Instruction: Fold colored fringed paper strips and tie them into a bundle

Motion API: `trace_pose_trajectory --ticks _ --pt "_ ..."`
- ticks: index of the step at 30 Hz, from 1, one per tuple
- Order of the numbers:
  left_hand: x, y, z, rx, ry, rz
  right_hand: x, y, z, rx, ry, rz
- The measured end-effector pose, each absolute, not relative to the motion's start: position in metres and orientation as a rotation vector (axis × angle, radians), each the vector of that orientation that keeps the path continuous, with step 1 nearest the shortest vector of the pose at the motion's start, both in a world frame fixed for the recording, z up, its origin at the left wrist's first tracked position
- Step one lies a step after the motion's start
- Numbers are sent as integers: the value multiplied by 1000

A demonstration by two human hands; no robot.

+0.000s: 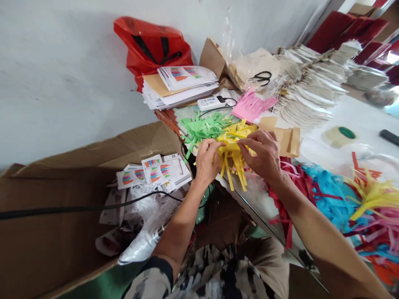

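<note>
Yellow fringed tissue paper (237, 164) is stretched between my hands at the table edge, its cut strips hanging down over the side. My left hand (208, 160) pinches its left end between thumb and fingertips. At the right end, my right hand (264, 154) holds the same paper with thumb and index finger pressed together. A heap of green fringed tissue paper (204, 126) lies just beyond my left hand. Pink fringed paper (254, 104) is farther back, and red paper strips (285, 199) hang beneath my right forearm.
Left of the table, a large cardboard box (46, 232) holds printed cards and clear plastic. Behind are stacked printed sheets (187, 79), a red bag (152, 45), a white power strip (211, 103) and black scissors (262, 78). Blue strips (330, 195) and a tape roll (341, 135) lie right.
</note>
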State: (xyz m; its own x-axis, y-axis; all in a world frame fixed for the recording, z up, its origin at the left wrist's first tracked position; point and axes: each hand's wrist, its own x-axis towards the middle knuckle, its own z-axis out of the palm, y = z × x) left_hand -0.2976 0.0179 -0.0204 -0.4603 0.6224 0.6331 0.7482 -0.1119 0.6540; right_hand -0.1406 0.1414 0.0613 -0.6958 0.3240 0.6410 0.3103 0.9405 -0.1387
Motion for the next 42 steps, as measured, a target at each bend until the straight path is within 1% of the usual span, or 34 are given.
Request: trace_pose_trajectory --ticks 3,7,11,16,20,23,27,29,32,34,37,42 --pt "-299 18 -23 -1634 -1962 -1603 -141 143 69 -460 -2368 13" --pt "-300 23 -28 -1696 -1948 -1574 -144 147 80 -346 -2468 73" --pt "-300 29 -34 -1751 -2004 -1383 -145 142 97 -356 -2386 277" --pt "-309 30 -32 -1681 -2111 -1070 -124 124 129 -357 -2183 479" --pt "-317 31 -25 -1653 -2119 -1012 -92 113 141 -431 -2086 465" --pt "-315 32 -22 -1654 -2152 -999 -80 105 126 -433 -2282 335" --pt "-307 32 -20 -1640 -2203 -988 -88 94 80 -575 -2604 48" --pt "-305 29 -18 -1630 -2222 -979 -94 92 59 -713 -2624 -59" --pt "-304 24 -13 -1650 -2251 -907 -94 94 46 -913 -2543 -60" --pt "-305 21 -10 -1658 -2282 -831 -86 99 53 -936 -2458 16" --pt "-305 17 -5 -1643 -2347 -717 -64 105 82 -824 -2275 138" --pt "-306 11 5 -1723 -2413 -614 -9 98 138 -861 -1966 68"
